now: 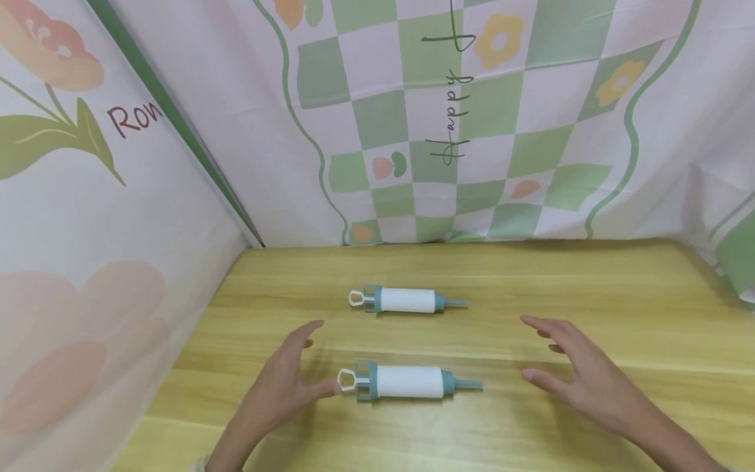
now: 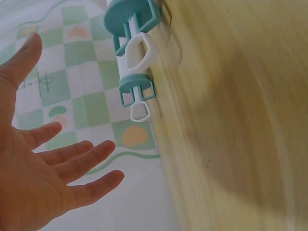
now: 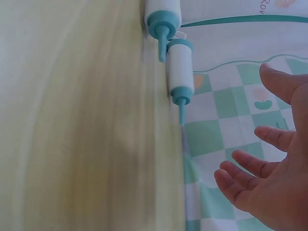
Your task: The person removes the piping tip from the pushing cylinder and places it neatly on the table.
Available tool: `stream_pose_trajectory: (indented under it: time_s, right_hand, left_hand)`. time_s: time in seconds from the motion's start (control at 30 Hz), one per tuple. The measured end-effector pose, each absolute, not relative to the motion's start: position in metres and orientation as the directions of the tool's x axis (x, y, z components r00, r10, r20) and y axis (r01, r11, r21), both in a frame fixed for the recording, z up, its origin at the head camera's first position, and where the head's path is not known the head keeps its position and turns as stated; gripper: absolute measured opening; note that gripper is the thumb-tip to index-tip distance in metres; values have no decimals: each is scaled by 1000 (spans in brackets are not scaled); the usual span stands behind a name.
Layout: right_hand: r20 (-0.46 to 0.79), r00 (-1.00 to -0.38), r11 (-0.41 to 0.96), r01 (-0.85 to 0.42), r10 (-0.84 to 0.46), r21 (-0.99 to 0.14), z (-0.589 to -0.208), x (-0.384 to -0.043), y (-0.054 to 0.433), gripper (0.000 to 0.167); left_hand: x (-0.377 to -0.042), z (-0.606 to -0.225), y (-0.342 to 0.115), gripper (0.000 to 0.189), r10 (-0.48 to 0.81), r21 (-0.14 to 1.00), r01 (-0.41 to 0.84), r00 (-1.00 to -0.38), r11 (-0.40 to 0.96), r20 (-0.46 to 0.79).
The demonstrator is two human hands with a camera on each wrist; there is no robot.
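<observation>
Two toy-like syringes with white barrels, teal ends and white ring handles lie on the wooden table, nozzles to the right. The nearer syringe lies between the hands; the farther syringe is behind it. My left hand hovers left of the nearer one, fingers spread, its thumb tip by the ring handle; whether they touch I cannot tell from the head view. In the left wrist view, the left hand holds nothing. To the right of the nozzles, my right hand is held up with fingers apart, also without anything in it.
The wooden table has a left edge running along a white flowered cloth. At the back hangs a curtain with green checks and lettering. More cloth hangs at the right.
</observation>
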State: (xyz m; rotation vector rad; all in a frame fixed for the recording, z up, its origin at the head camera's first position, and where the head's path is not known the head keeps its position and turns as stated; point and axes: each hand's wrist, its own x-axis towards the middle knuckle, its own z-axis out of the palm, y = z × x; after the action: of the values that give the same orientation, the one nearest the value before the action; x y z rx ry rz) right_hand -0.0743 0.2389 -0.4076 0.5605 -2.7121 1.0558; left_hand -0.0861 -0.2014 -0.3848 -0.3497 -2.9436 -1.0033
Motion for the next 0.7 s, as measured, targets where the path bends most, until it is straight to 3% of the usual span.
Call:
stream_pose_trajectory:
  time_s: [0.17,0.5,0.7]
  right_hand:
    - [256,-923,656,-385,-287,-649,-415,-74,237,75]
    - [276,-910,612,-413,-310,-674,-419,-77,228,73]
    - [231,-922,583,-377,-312,-719,-420,-75,226,69]
  left_hand:
    - [-86,-389,-200,100,219,648,194,-975,737,43]
    - [-87,-398,-195,106,253,624,217,-967,751,31]
    - [-86,-403,-196,102,305,687,230,-952,689,13]
